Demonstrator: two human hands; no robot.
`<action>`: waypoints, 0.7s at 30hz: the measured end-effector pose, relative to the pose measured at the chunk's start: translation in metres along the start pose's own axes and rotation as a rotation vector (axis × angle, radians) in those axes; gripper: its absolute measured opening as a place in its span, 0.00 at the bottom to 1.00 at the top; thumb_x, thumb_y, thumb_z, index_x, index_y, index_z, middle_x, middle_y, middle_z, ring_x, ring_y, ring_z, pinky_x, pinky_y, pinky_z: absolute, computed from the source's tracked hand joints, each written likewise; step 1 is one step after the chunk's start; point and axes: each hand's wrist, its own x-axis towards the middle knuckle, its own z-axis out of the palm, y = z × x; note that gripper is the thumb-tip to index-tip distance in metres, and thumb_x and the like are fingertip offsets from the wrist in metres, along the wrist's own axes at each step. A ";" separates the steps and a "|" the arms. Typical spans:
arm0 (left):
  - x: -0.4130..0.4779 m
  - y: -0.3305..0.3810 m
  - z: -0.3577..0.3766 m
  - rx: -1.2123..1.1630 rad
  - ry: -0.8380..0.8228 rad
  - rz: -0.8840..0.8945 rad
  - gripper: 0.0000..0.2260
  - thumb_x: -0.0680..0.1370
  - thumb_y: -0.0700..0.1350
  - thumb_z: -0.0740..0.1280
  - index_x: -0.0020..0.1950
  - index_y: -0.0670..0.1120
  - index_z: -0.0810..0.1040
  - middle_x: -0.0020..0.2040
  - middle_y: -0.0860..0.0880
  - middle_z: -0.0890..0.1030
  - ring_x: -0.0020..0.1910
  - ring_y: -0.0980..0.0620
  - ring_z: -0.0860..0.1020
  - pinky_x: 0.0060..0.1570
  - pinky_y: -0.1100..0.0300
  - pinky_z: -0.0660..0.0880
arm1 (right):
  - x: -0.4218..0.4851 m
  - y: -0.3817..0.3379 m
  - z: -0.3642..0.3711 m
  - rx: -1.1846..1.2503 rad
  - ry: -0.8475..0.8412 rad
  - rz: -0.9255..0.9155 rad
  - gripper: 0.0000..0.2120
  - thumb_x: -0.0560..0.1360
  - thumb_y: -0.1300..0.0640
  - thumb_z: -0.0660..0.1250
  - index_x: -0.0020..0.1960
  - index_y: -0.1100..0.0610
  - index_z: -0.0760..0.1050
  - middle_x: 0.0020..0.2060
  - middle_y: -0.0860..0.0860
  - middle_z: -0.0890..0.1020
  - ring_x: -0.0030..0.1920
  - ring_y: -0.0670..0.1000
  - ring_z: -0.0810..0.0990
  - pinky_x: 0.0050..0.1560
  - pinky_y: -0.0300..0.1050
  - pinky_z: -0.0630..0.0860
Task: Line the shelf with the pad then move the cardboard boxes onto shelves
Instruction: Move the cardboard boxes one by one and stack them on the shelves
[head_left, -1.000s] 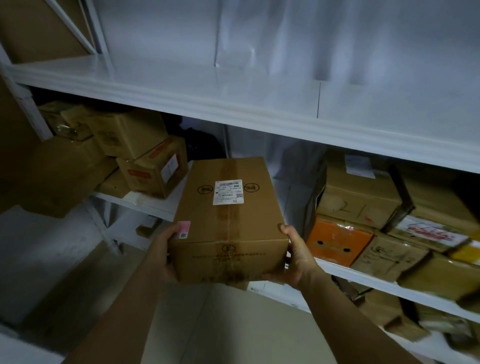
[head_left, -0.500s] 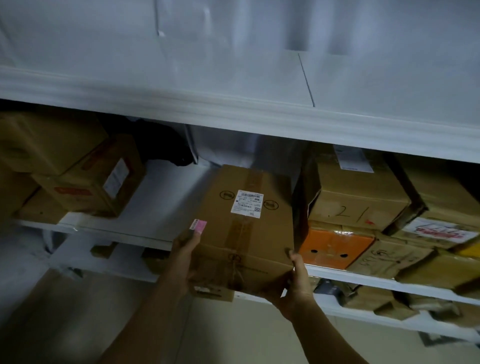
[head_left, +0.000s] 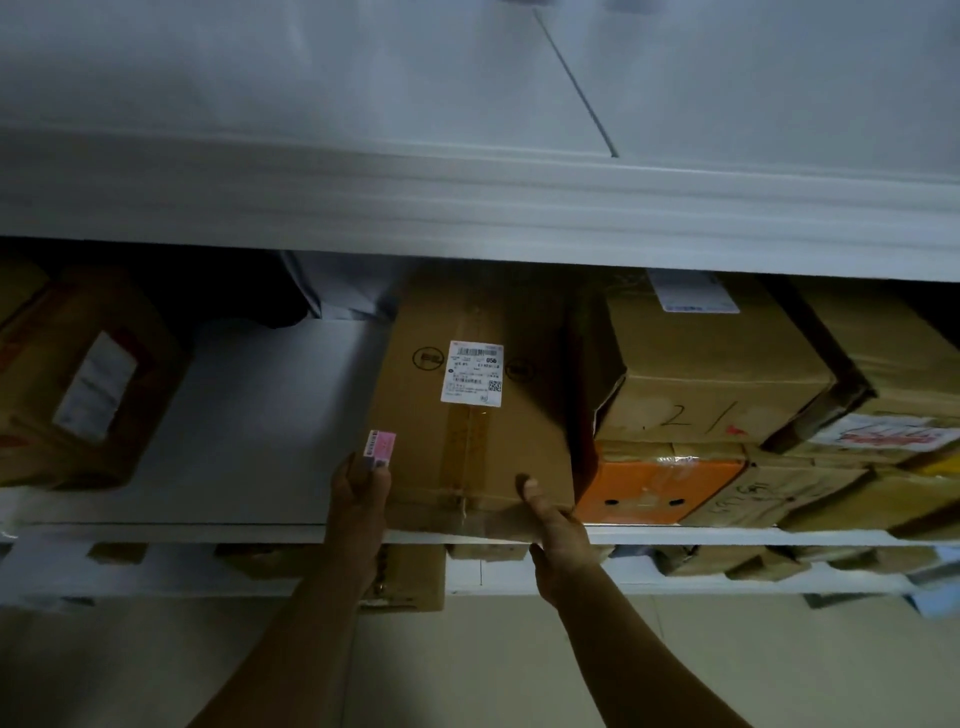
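HEAD VIEW
- Box (head_left: 478, 410) on middle shelf (head_left: 156, 532), near end at lip, far end deep under upper shelf.
- Stack (head_left: 717, 384) just beside box at 3 o'clock; bare shelf area at 9 o'clock.
- Left hand (head_left: 358, 499) grips near-left corner, fingertips by pink tag (head_left: 381, 449).
- Right hand (head_left: 556, 525) pinches near-right corner, thumb on top, other fingers hidden.
- Two-corner hold likely keeps box square for push inward.
- Placement judged nearly complete.
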 end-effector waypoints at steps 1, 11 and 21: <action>0.003 0.000 0.002 0.004 0.005 0.009 0.23 0.78 0.56 0.62 0.70 0.55 0.61 0.63 0.46 0.72 0.61 0.43 0.73 0.63 0.41 0.71 | 0.004 0.000 0.002 0.014 0.013 -0.023 0.21 0.71 0.54 0.72 0.60 0.59 0.69 0.52 0.54 0.77 0.52 0.53 0.73 0.56 0.48 0.66; 0.014 -0.002 0.021 -0.059 0.005 0.062 0.19 0.81 0.48 0.61 0.71 0.52 0.63 0.59 0.50 0.69 0.60 0.47 0.70 0.64 0.42 0.70 | 0.024 -0.018 0.015 0.077 0.192 0.014 0.26 0.72 0.51 0.71 0.65 0.58 0.66 0.60 0.57 0.76 0.60 0.58 0.73 0.62 0.50 0.68; 0.000 0.004 0.035 0.018 0.214 -0.024 0.16 0.79 0.50 0.62 0.61 0.41 0.71 0.59 0.36 0.75 0.51 0.37 0.74 0.50 0.45 0.75 | -0.004 -0.040 -0.020 -0.017 0.069 0.103 0.23 0.76 0.59 0.67 0.68 0.60 0.64 0.64 0.60 0.71 0.64 0.62 0.72 0.62 0.55 0.69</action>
